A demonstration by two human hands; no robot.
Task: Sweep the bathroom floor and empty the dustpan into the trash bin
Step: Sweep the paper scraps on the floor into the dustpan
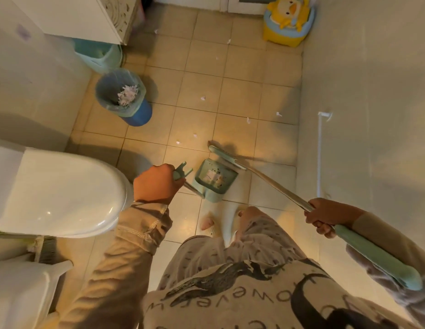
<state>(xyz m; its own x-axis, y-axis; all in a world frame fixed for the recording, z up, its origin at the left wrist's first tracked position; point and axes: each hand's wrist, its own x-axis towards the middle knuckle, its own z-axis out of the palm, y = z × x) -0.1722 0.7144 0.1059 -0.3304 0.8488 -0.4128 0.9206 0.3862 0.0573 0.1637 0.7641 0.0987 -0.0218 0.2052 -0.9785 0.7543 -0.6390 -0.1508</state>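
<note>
**Dustpan down on tile, broom head at its lip**

The dustpan (215, 178) sits on the floor (244, 91), just ahead of the person's slippered foot (216, 222), mouth facing up-frame. Paper bits + dark specks lie inside it.

- The left hand (157, 184) is just left of the dustpan. Its fingers are curled tight round the pan's teal handle top (180, 173), w/ the forked tip poking out past the fist.
- The broom head (227, 157) touches the dustpan's far-right lip.
- The broom shaft (273, 185) slants back-right from the dustpan to the right hand (325, 216). That hand is wrapped round the shaft where metal meets teal grip, and the rest of the grip runs along under the forearm.
- Paper scraps (203, 98) are scattered on the tile beyond the dustpan. The nearest are just past its mouth, others well beyond.
- The trash bin (123, 96) is blue w/ a bag liner and shredded paper inside. It stands beyond and left of the dustpan, well apart.
- The toilet (59, 193), lid down, is left of the dustpan, next to the left hand.
- The yellow duck potty (289, 20) is far beyond the dustpan, to the right, by the wall.
</note>
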